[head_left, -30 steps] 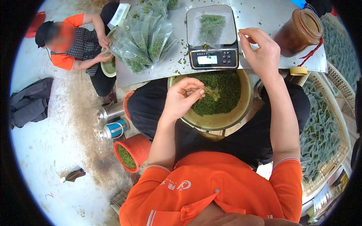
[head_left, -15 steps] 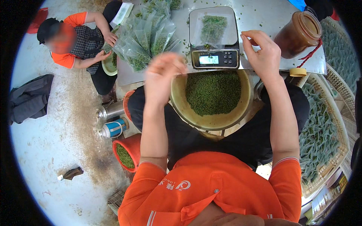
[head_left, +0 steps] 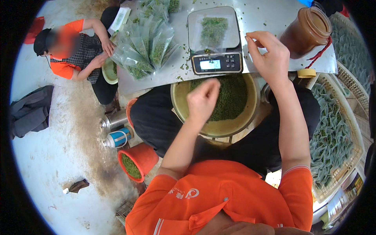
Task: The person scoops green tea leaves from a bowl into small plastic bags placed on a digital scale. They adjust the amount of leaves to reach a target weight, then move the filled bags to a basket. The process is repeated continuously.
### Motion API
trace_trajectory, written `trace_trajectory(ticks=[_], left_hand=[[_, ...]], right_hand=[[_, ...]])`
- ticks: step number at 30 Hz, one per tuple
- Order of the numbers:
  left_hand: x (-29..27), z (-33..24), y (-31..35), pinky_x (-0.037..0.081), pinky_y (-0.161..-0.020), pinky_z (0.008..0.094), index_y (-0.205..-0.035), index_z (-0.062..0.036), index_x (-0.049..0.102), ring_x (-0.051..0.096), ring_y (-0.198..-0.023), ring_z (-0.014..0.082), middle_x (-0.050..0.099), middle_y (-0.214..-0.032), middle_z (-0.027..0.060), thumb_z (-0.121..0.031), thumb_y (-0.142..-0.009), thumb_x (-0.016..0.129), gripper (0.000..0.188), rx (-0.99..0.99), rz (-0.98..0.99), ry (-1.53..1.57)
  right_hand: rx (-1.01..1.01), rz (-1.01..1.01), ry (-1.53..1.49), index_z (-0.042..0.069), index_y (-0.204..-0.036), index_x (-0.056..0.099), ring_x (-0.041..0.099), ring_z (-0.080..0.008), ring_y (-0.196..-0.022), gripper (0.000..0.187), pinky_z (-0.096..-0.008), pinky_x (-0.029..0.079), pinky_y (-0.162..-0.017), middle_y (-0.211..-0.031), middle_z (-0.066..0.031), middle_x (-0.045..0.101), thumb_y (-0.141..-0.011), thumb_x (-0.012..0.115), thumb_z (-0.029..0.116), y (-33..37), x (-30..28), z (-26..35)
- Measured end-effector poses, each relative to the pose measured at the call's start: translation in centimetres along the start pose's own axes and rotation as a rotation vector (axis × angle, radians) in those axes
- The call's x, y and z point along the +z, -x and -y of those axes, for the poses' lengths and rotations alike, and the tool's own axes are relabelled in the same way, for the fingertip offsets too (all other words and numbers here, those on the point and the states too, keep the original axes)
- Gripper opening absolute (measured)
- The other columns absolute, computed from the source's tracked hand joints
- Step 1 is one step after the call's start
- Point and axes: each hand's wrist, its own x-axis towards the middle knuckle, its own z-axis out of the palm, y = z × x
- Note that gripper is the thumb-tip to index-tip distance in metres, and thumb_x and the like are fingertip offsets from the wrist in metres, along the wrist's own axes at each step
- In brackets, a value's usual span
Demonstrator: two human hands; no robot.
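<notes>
My left hand [head_left: 203, 100] is over the left part of a wide yellowish basin [head_left: 181, 114] held between my knees. Its fingers are curled together, and whatever they hold is hidden. Small green peppercorn-like grains [head_left: 231, 103] fill the basin's middle. Just right of a digital scale [head_left: 217, 64], my right hand [head_left: 270, 53] is raised with thumb and forefinger pinched; I cannot make out anything between them. On the scale's plate lies a clear plastic bag [head_left: 214, 33] of green grains, its lower end reaching toward the display.
Filled clear bags [head_left: 147, 47] crowd the metal table's left side. A brown jar [head_left: 305, 33] with a red cord stands at right. Crates of bags [head_left: 331, 137] line my right. A red bucket [head_left: 143, 158] and blue flask [head_left: 118, 137] stand left; a co-worker [head_left: 78, 51] sits beyond.
My left hand has moved right and nearer to me, from the table edge by the bags to over the basin. My right hand stays pinched beside the scale. The view has shifted slightly.
</notes>
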Motion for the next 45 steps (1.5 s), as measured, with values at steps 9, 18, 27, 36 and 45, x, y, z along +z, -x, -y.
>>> trace_trajectory(ticks=[9, 18, 27, 36, 45], left_hand=[[-0.5, -1.9, -8.6, 0.049, -0.055, 0.036, -0.105, -0.0145, 0.081, 0.063, -0.052, 0.017, 0.064, -0.061, 0.0064, -0.021, -0.092, 0.081, 0.014, 0.164, -0.266, -0.358], [-2.5, -3.0, -6.9, 0.035, -0.045, 0.0215, -0.109, -0.0016, 0.076, 0.047, -0.048, 0.0053, 0.058, -0.063, -0.0041, -0.015, -0.097, 0.08, 0.018, -0.624, -0.119, 0.84], [0.2, -0.7, -8.8, 0.054, -0.057, 0.0343, -0.107, -0.0074, 0.081, 0.07, -0.059, 0.0223, 0.076, -0.076, 0.0093, -0.019, -0.096, 0.08, 0.016, 0.342, -0.337, -0.347], [-0.8, -0.7, -0.6, 0.062, -0.071, 0.0374, -0.114, -0.0096, 0.079, 0.079, -0.078, 0.0311, 0.08, -0.094, 0.014, -0.013, -0.093, 0.079, 0.021, 0.158, 0.029, -0.261], [10.7, 6.2, 9.1, 0.06, -0.086, 0.0489, -0.134, -0.0097, 0.069, 0.071, -0.107, 0.0377, 0.073, -0.116, 0.0221, -0.011, -0.093, 0.066, 0.041, 0.139, 0.805, -0.481]], right_hand=[[0.025, 0.003, 0.023, 0.011, -0.102, 0.078, 0.077, -0.0214, -0.081, 0.009, -0.0332, 0.058, -0.069, -0.099, -0.0052, 0.078, -0.095, 0.075, 0.015, -0.2, 0.4, 0.1], [0.011, 0.022, 0.021, 0.011, -0.102, 0.078, 0.077, -0.0216, -0.081, 0.009, -0.0336, 0.058, -0.068, -0.1, -0.0051, 0.077, -0.096, 0.074, 0.015, 0.0, 0.1, 0.0], [-0.016, -0.017, 0.021, 0.012, -0.099, 0.079, 0.078, -0.0196, -0.079, 0.007, -0.0325, 0.059, -0.067, -0.097, -0.003, 0.078, -0.094, 0.076, 0.017, -0.1, 0.4, -0.3], [-0.029, -0.05, 0.03, 0.016, -0.097, 0.08, 0.077, -0.0206, -0.073, 0.007, -0.0335, 0.056, -0.061, -0.091, 0.0001, 0.076, -0.094, 0.076, 0.02, 0.4, 0.6, -0.6], [-0.024, -0.044, 0.041, 0.016, -0.097, 0.08, 0.077, -0.022, -0.073, 0.007, -0.0352, 0.057, -0.063, -0.093, -0.0017, 0.077, -0.093, 0.076, 0.021, 0.4, 0.8, -1.0]])
